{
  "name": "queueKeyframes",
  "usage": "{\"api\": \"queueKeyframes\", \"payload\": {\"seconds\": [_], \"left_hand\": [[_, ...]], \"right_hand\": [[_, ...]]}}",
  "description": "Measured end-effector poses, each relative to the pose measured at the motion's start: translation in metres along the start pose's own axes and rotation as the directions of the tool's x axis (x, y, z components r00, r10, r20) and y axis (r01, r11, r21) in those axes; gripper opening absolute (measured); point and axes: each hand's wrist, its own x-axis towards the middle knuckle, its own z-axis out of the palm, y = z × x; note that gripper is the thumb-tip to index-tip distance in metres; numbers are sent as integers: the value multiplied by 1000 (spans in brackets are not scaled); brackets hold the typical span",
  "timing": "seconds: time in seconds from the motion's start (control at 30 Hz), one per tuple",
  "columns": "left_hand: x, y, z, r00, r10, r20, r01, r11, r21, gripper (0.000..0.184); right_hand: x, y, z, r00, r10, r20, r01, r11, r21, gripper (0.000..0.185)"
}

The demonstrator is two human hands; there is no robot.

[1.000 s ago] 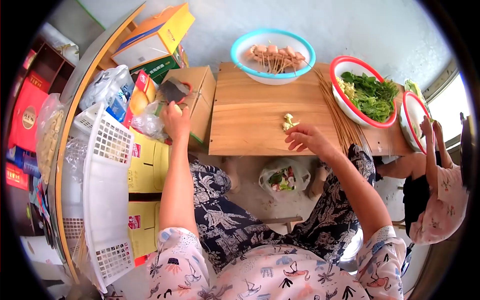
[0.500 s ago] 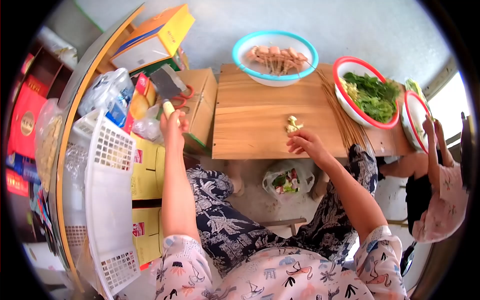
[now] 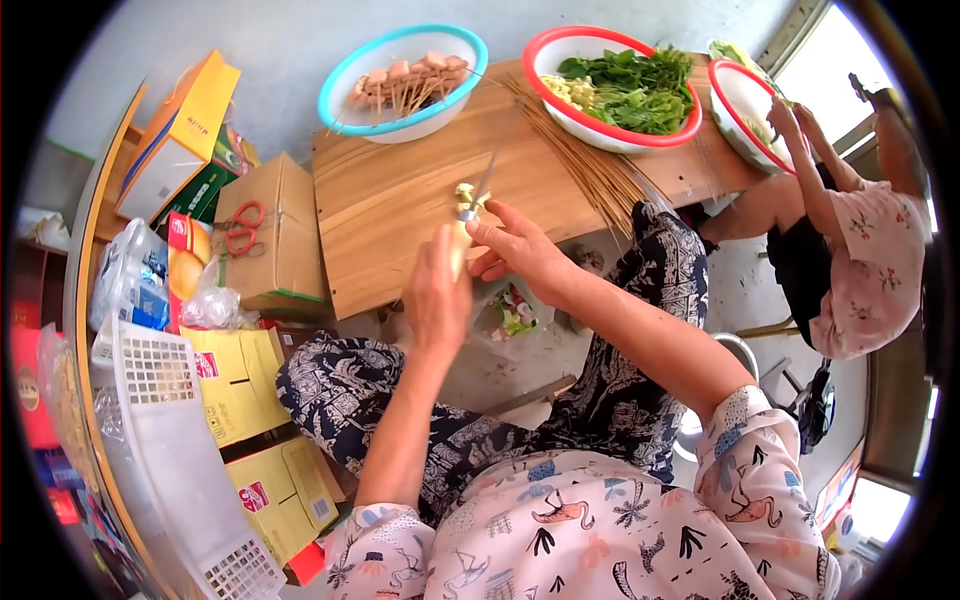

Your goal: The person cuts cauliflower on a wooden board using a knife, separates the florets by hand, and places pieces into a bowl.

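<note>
My left hand (image 3: 437, 295) is wrapped round the pale handle of a cleaver (image 3: 461, 245), whose blade shows edge-on, pointing up and away. Close to its right, my right hand (image 3: 520, 252) has its fingers partly bent, the fingertips beside the blade and the cauliflower pieces (image 3: 466, 195). Whether those fingertips grip a piece is hard to make out. The pieces sit over the wooden table (image 3: 375, 215) near its front edge. Thin wooden skewers (image 3: 590, 170) lie on the table to the right of my hands.
At the table's back are a blue-rimmed bowl (image 3: 403, 128) with skewered food and a red-rimmed bowl (image 3: 625, 143) of greens. A cardboard box (image 3: 285, 225) bearing red scissors (image 3: 240, 235) and a white basket (image 3: 170, 450) stand left. Another person (image 3: 870, 260) sits right, hands at another bowl.
My left hand has brought the cleaver from over the cardboard box to the cauliflower, beside my right hand. The view has turned right, and the scissors on the box are now uncovered.
</note>
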Motion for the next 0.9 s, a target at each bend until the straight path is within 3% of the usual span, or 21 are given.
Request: {"api": "queueKeyframes", "payload": {"seconds": [0.07, 0.13, 0.2, 0.23, 0.3, 0.33, 0.4, 0.47, 0.53, 0.6, 0.7, 0.77, 0.83, 0.9], "left_hand": [[-6, 22, 11, 998, 21, 54, -23, 999, 28, 57], [-17, 33, 27, 996, 50, 77, -53, 998, 31, 59], [-27, 47, 36, 991, 121, 54, -121, 993, 0, 63], [-30, 50, 32, 990, 126, 63, -127, 992, 1, 63], [-32, 60, 27, 946, 142, 293, -42, 945, -323, 53], [-29, 50, 33, 944, 146, 297, -45, 946, -321, 53], [-14, 10, 44, 961, 1, 276, 128, 884, -450, 32], [15, -14, 44, 922, -283, 266, 367, 856, -364, 19], [34, -64, 67, 983, -143, 115, 169, 948, -271, 16], [46, -83, 81, 984, -141, 108, 161, 964, -212, 15], [59, -103, 104, 993, -93, 74, 104, 983, -153, 16], [66, -110, 116, 998, -43, 54, 51, 987, -153, 18], [74, -108, 121, 998, 39, 58, -37, 999, -30, 20], [84, -113, 129, 993, 85, 85, -86, 996, 10, 22]], "right_hand": [[3, 14, -15, 998, 41, -50, -42, 999, -12, 80], [2, 19, -25, 990, 93, -110, -92, 996, 19, 61], [3, 21, -38, 985, 122, -120, -96, 974, 206, 25], [4, 22, -48, 980, 171, -103, -142, 960, 239, 23], [9, 25, -74, 961, 261, -95, -226, 934, 278, 23], [6, 17, -83, 953, 291, -87, -269, 941, 208, 21], [0, 13, -99, 941, 316, -122, -298, 943, 145, 15], [-6, 16, -106, 950, 285, -130, -280, 958, 58, 14], [-7, 20, -110, 975, 192, -108, -203, 974, -105, 15], [-10, 15, -107, 977, 183, -113, -195, 974, -116, 17], [-12, 14, -104, 986, 114, -123, -147, 941, -306, 18], [-16, 7, -100, 985, 120, -121, -152, 941, -302, 15], [-14, 5, -100, 985, 124, -117, -154, 941, -303, 11], [-12, 7, -101, 986, 115, -122, -145, 949, -280, 19]]}}
